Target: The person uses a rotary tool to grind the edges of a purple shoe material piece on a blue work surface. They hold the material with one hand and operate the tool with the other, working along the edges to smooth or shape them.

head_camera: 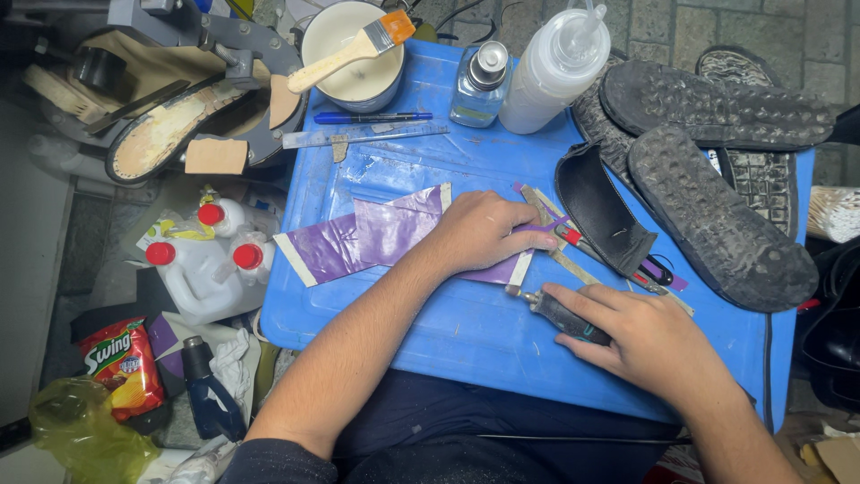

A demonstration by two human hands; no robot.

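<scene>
My left hand presses flat on a purple sheet of material with pale edges, spread on a blue plastic lid. My right hand grips a dark-handled knife, its tip at the sheet's right edge near a pale strip. A curved black shoe piece lies just right of the sheet. Red-handled scissors rest beneath it.
Black shoe soles are stacked at the right. At the back stand a white pot with a brush, a pen, a metal ruler, a glass bottle and a squeeze bottle. Red-capped jugs, a snack bag and a shoe last stand crowd the left.
</scene>
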